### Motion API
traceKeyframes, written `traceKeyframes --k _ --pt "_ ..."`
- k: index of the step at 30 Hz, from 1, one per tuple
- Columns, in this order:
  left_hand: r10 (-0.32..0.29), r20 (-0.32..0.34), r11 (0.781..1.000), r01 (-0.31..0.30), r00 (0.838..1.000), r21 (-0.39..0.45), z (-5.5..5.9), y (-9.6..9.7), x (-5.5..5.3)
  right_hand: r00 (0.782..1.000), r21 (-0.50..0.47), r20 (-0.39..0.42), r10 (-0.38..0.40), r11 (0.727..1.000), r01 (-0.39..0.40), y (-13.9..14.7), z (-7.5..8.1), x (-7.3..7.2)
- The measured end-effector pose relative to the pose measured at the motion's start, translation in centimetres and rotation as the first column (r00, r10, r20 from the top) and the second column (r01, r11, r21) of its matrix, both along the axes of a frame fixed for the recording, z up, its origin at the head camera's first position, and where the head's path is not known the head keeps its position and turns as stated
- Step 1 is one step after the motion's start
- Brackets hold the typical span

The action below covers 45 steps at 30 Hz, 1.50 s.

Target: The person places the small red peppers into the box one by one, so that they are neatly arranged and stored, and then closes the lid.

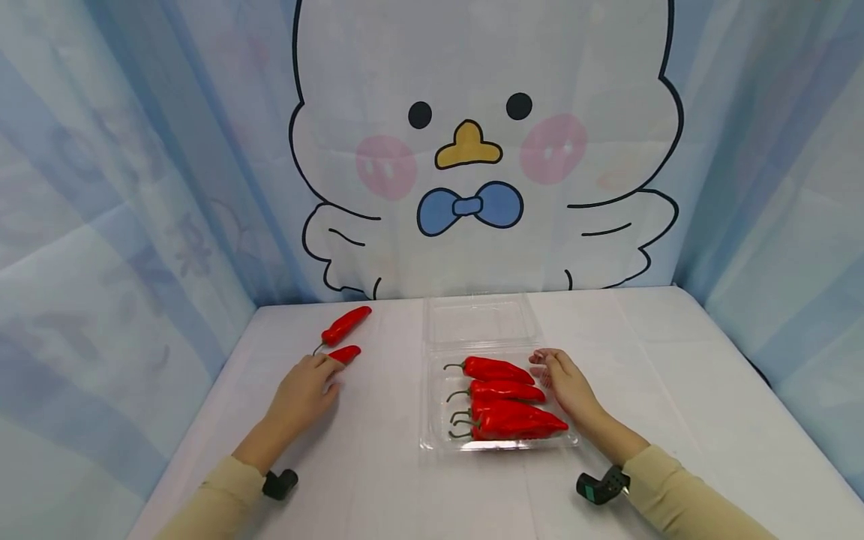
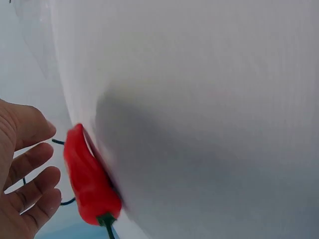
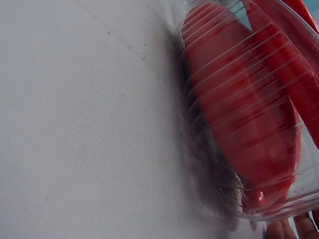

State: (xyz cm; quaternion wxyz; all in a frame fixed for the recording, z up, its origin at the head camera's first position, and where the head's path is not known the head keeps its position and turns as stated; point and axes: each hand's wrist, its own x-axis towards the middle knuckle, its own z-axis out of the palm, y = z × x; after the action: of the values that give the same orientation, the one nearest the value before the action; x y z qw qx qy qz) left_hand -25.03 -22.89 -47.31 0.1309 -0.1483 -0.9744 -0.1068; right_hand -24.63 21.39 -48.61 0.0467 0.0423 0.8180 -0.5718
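Note:
At the left of the table, my left hand (image 1: 302,396) reaches over a red chili pepper (image 1: 346,354) and hides part of it. The left wrist view shows that pepper (image 2: 89,179) with its green stem, beside loosely bent fingers (image 2: 42,191) that do not close round it. A second red pepper (image 1: 347,325) lies just beyond. Several red peppers (image 1: 502,391) lie side by side in a clear plastic box (image 1: 432,420), stems to the left. My right hand (image 1: 567,386) is at the box's right side, its fingers loosely bent by the rim.
The box's clear lid (image 1: 482,319) is folded back toward the curtain (image 1: 472,255), which bears a cartoon bird. White cloth covers the table (image 1: 378,480). Blue and white curtains (image 1: 121,247) close in both sides.

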Motion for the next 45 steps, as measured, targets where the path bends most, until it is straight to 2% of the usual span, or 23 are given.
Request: traceKeyframes --k 6,9,16,19,30,45 --pt "0.012 -0.088 0.997 -0.018 0.996 -0.072 0.0 -1.2 -0.4 1.000 -0.005 -0.001 0.004 1.000 -0.004 0.1 0.0 0.0" --pt "0.010 -0.101 0.994 -0.021 0.995 -0.106 -0.2 -1.5 -0.5 1.000 -0.007 0.001 0.001 1.000 -0.001 0.1 0.0 0.0" --pt "0.086 -0.005 0.991 -0.086 0.996 -0.101 -0.8 -2.2 -0.8 1.000 0.002 -0.006 0.004 1.000 -0.004 0.1 0.1 0.0" --pt "0.097 0.021 0.992 -0.095 0.995 -0.085 -0.9 -2.4 -0.9 1.000 0.002 -0.009 0.000 1.000 0.000 0.1 0.1 -0.1" --pt "0.127 0.059 0.989 -0.121 0.990 -0.088 -0.7 -2.6 -1.3 1.000 -0.008 -0.004 0.006 1.000 -0.006 0.1 0.1 0.0" --pt "0.135 0.084 0.991 -0.136 0.987 0.000 -0.7 -3.0 -1.3 1.000 -0.005 -0.004 0.010 1.000 -0.010 0.1 0.2 0.0"
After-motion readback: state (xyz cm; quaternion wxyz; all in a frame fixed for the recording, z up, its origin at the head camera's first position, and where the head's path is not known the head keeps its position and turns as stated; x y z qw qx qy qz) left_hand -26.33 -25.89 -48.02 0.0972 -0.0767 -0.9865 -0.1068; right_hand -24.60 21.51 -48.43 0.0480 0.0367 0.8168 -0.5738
